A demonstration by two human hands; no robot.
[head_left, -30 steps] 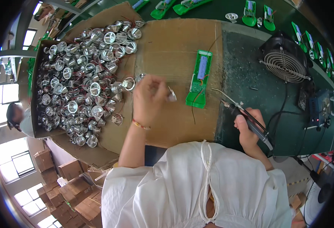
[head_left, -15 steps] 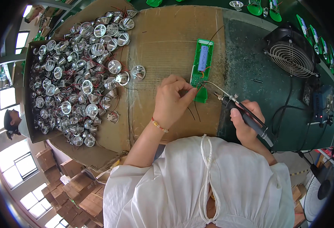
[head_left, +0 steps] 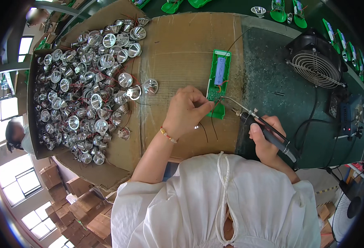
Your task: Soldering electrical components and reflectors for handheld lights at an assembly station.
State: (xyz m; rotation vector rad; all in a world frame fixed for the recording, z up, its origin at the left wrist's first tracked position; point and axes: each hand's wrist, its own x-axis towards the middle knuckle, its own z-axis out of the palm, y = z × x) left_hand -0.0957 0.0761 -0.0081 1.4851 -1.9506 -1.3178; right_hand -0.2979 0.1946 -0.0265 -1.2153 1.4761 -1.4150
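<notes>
A green plastic housing (head_left: 218,111) lies on the cardboard, holding a blue-wrapped battery cell (head_left: 220,71) and a small green circuit board (head_left: 213,96). My left hand (head_left: 187,108) is closed beside the board, thumb and forefinger pinching a thin wire (head_left: 213,118) at its edge. A small shiny bit shows under that hand; the rest is hidden by the fingers. In my right hand (head_left: 268,138) is a soldering iron (head_left: 273,138) with a black handle and a bent metal guide tube (head_left: 233,99). The tube's end meets the board close to my left fingertips.
A cardboard box (head_left: 107,175) heaped with silvery reflector cups (head_left: 95,101) and red wires stands at left. Loose reflectors (head_left: 150,86) lie beside it. A black fan (head_left: 316,66) and a blue control box (head_left: 351,113) are at right. More green housings (head_left: 278,9) line the far edge.
The housing, bench and box appear slightly lower in the picture. Both hands keep their grips, and the guide tube's end stays at the board.
</notes>
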